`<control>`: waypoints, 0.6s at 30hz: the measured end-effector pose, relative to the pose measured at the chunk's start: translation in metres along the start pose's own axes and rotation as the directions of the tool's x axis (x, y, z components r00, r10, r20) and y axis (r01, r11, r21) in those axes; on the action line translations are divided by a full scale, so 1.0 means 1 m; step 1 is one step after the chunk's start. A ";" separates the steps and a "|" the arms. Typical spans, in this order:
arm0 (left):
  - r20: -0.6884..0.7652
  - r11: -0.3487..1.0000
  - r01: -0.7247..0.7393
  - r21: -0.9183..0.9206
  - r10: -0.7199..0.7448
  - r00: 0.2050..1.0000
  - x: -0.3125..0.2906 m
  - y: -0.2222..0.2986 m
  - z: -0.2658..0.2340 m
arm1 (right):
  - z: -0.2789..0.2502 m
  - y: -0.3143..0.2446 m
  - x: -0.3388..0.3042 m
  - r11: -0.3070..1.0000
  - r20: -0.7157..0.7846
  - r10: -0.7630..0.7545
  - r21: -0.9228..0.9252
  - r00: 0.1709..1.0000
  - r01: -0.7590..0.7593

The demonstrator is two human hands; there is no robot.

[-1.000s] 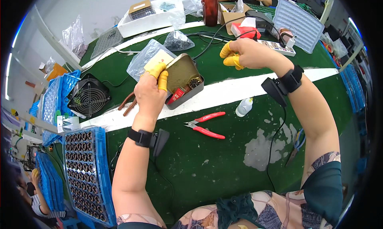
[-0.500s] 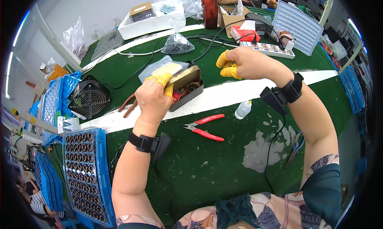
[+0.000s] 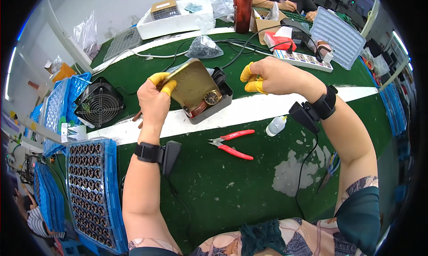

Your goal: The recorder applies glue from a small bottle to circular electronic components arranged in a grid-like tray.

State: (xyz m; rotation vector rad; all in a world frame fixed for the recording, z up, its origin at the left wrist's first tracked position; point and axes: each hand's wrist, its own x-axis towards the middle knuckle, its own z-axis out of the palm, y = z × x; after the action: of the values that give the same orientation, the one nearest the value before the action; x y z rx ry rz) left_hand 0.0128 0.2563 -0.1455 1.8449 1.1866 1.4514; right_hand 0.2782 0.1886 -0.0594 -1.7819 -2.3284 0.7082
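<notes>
My left hand, yellow covers on its fingertips, pinches the edge of a tin lid. The lid is tilted up, its dull gold inside facing me. Below it lies the dark metal tin, with a gold-rimmed watch and a reddish item inside; the lid hides part of the contents. My right hand hovers to the right of the tin, fingers loosely curled with a gap between them and nothing visible in them. Red-handled cutters and a small white bottle lie nearer me.
A black fan and a blue tray of dark round parts stand at left. Behind are a bag of dark bits, cables, a power strip and a red bottle. Blue-handled pliers lie at right. A co-worker sits across.
My left hand has moved left and slightly up with the lid, which now shows its inside, and the watch has come into sight. My right hand has barely moved.
</notes>
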 end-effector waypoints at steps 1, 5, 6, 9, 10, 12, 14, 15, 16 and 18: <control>-0.003 0.998 0.038 -0.059 -0.038 0.999 0.004 -0.005 -0.001 | 0.000 0.000 0.002 1.000 0.002 -0.004 -0.005 1.000 0.004; 0.015 0.967 0.187 -0.175 -0.188 0.982 0.007 -0.017 -0.005 | 0.009 0.003 0.020 0.987 -0.018 -0.135 -0.087 0.991 0.133; 0.018 0.954 0.231 -0.192 -0.232 0.973 0.008 -0.020 -0.005 | 0.010 0.003 0.024 0.977 -0.011 -0.178 -0.118 0.984 0.176; -0.021 0.957 0.190 -0.221 -0.199 0.980 0.011 -0.030 -0.007 | 0.010 -0.009 0.035 0.982 0.046 -0.125 -0.139 0.991 0.131; -0.023 0.956 0.193 -0.222 -0.203 0.979 0.011 -0.032 -0.008 | 0.011 -0.009 0.037 0.975 0.056 -0.141 -0.167 0.988 0.148; -0.025 0.950 0.192 -0.245 -0.204 0.979 0.011 -0.032 -0.008 | 0.016 -0.009 0.042 0.973 0.032 -0.158 -0.167 0.987 0.161; -0.025 0.950 0.177 -0.258 -0.189 0.982 0.009 -0.030 -0.006 | 0.021 -0.007 0.047 0.971 0.009 -0.173 -0.166 0.985 0.172; -0.025 0.950 0.158 -0.268 -0.170 0.985 0.008 -0.027 -0.006 | 0.025 -0.008 0.048 0.972 0.015 -0.179 -0.152 0.984 0.179; -0.024 0.949 0.160 -0.272 -0.173 0.985 0.007 -0.024 -0.005 | 0.028 -0.008 0.048 0.973 0.020 -0.182 -0.138 0.983 0.183; 0.008 0.945 0.165 -0.283 -0.170 0.985 0.004 -0.019 -0.005 | 0.040 -0.004 0.054 0.949 0.074 -0.203 -0.229 0.976 0.215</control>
State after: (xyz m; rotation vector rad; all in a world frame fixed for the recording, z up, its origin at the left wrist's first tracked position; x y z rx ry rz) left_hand 0.0018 0.2684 -0.1573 1.5045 1.0526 1.4576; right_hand 0.2438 0.2273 -0.1026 -1.5791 -2.6821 0.4647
